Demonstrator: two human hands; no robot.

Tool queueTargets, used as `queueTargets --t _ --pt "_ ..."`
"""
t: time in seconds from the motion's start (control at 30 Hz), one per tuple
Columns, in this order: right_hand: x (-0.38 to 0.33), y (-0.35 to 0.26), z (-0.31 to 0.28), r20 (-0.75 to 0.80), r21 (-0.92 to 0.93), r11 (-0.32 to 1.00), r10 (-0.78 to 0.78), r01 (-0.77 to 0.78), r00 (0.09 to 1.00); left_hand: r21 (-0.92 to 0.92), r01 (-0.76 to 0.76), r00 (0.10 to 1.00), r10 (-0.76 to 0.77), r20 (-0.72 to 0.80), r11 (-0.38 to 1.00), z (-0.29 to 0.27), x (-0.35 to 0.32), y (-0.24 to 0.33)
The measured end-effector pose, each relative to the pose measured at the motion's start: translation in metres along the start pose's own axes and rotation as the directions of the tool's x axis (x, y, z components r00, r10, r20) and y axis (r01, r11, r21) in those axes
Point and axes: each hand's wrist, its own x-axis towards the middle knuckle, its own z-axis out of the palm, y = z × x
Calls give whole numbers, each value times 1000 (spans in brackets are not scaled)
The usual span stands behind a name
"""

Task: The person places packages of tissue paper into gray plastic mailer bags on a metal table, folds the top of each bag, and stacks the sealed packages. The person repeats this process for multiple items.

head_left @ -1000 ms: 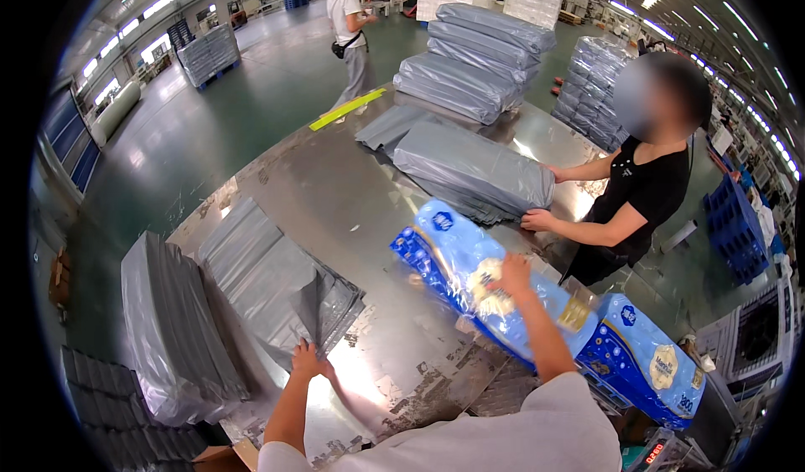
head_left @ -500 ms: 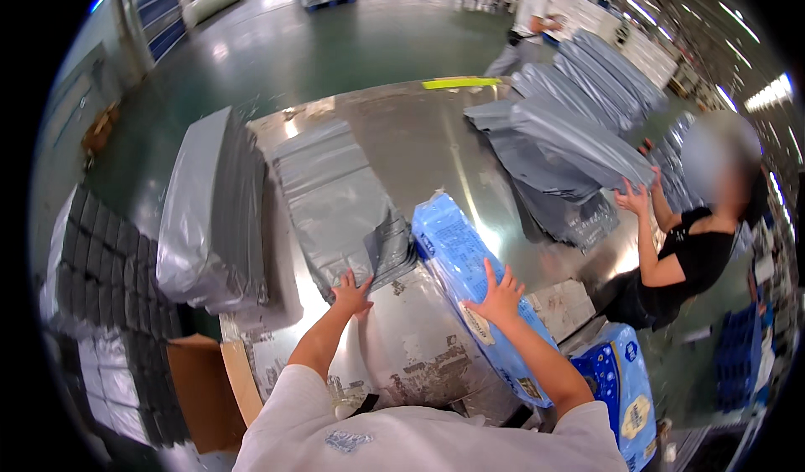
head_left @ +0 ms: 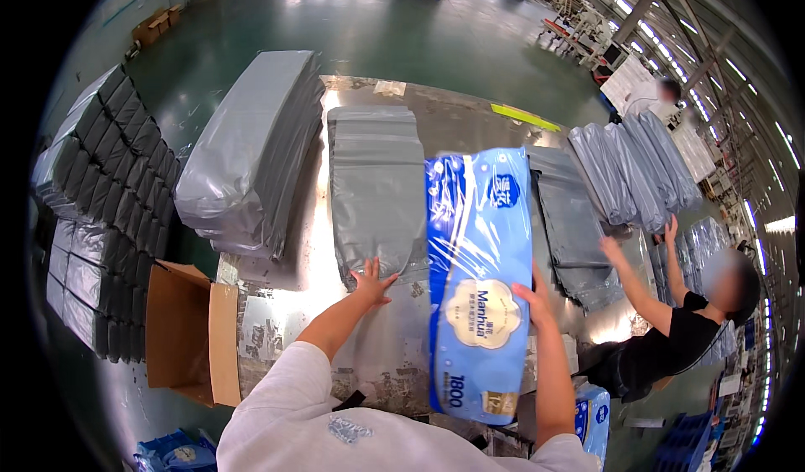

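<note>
One long blue plastic-wrapped pack of paper rolls stood out on the metal counter, and a second blue pack showed partly at the lower right. One flat stack of grey plastic mailing bags lay beside the long pack, with one taller grey stack to its left. One open brown cardboard box sat at the counter's edge. Two people were in view besides the wearer: one co-worker in black and one blurred person far off.

Single head-worn fisheye view, steeply down onto the near metal table.
</note>
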Motion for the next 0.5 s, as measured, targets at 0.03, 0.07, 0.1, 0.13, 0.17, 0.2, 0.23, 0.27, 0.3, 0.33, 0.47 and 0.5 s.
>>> queueTargets --t 0.03,0.07,0.1,0.13,0.17,0.2,0.23,0.27,0.3,0.33,0.47,0.5 --pt "7 9 8 71 149 985 83 -93 994 -5 -9 1000 9 -1 1000 -1 1 0" --pt "15 20 16 151 284 940 152 -190 977 27 -7 1000 7 -5 1000 -2 3 1" --pt "21 41 22 179 355 901 197 -250 964 62 -18 1000 19 -11 998 -2 7 7" --pt "30 67 33 218 424 852 234 -308 948 98 -20 1000 21 -17 995 0 10 12" --pt "55 73 85 365 433 816 229 -382 902 50 9 956 6 -293 999 81 55 -48" --pt "55 106 87 364 452 768 306 -454 880 -8 -158 960 152 -235 987 75 61 -37" --pt "53 124 102 429 449 748 300 -489 852 -379 -205 957 104 -270 903 80 59 -50" --pt "50 139 117 496 443 727 288 -524 819 -742 -268 951 48 -305 615 85 54 -64" --pt "44 154 128 527 416 685 355 -599 772 -907 -322 941 -12 -338 272 89 49 -80" --pt "33 176 125 520 400 634 438 -662 734 -774 -346 918 21 -397 530 76 22 -74" --pt "7 192 133 559 342 599 489 -724 669 -527 -367 819 -3 -574 767 82 -18 -93" --pt "7 181 136 596 343 628 430 -699 679 -612 -402 803 -59 -593 681 102 -3 -100"
